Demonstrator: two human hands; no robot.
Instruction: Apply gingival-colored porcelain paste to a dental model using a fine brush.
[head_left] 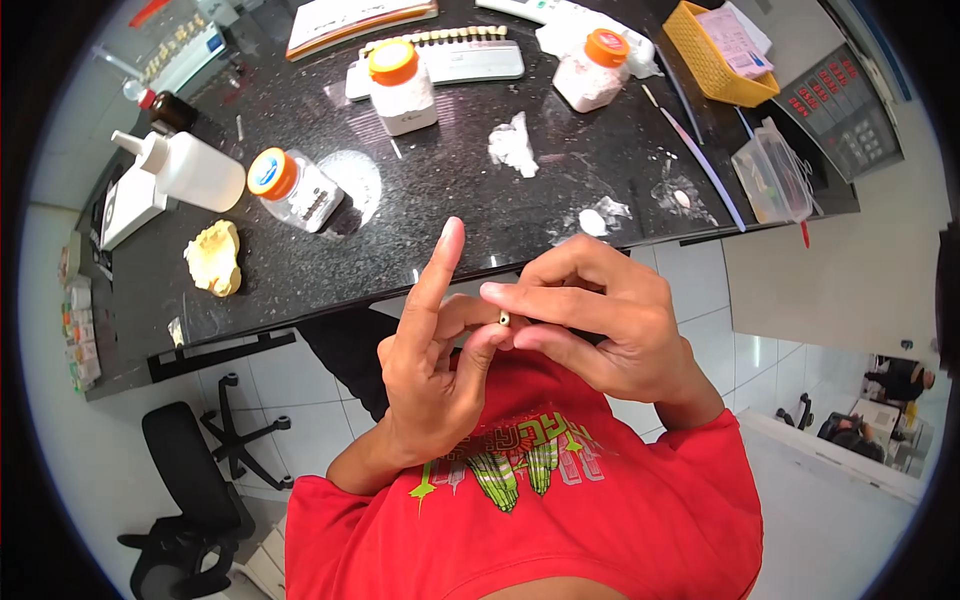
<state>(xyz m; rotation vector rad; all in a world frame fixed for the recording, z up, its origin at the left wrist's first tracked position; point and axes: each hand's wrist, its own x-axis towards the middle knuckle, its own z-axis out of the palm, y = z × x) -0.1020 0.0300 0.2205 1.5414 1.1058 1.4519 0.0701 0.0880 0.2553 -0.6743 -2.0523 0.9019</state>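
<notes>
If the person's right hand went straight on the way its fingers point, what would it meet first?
The right hand points left, so probably the small pale piece or the left hand pinching it; overlapping fingertips leave the order unclear.

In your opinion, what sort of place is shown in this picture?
Probably a dental laboratory. The signs are a yellow dental cast, a row of tooth-shaped samples and an orange-lidded jar with pale contents.

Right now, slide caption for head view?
Left hand pinches a small cream piece, with the right hand close beside it, at a dark speckled worktop.
</notes>
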